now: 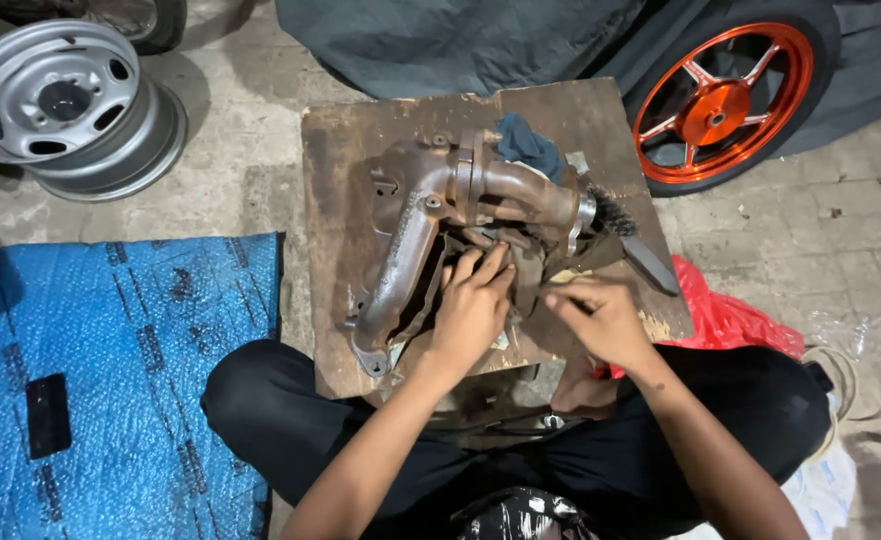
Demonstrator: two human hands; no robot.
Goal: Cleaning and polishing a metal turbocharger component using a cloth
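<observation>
Clearly the work in hand looks like cleaning or stripping a rusty cast metal exhaust manifold [430, 235], and it seems to be at a handling stage: both hands are on or beside the part, and no tool is gripped.

Going left to right: a silver steel wheel rim [60, 100] lies on the concrete floor [240, 140] past the board's far-left corner, and a blue bubble-textured mat [120, 380] with a small dark flat object [48, 415] on it lies along the board's left edge. The wooden board [340, 150], worn and stained, rests across the seated person's crossed legs and carries the manifold, which spans from the near-left corner up to the middle and then bends toward the right edge. The left hand [472, 305] lies on the lower side of the part near the board's near edge, fingers curled against the metal, pressing more than clasping. The right hand [600, 320], just beside it toward the near-right corner, has its fingers pinched together; whether they hold something small I cannot tell.

A dark blue rag [528, 145] sits behind the pipe, and a wire brush [625, 235] lies at the pipe's flanged end by the right edge. An orange motorcycle wheel [725, 100] and a red plastic bag [725, 320] are off the right side.

My judgement is that the next move calls for steadying the heavy, uneven casting with 1 hand before taking up the brush. The manifold is brown, pitted and scaly, with a bolted flange at mid-length.
</observation>
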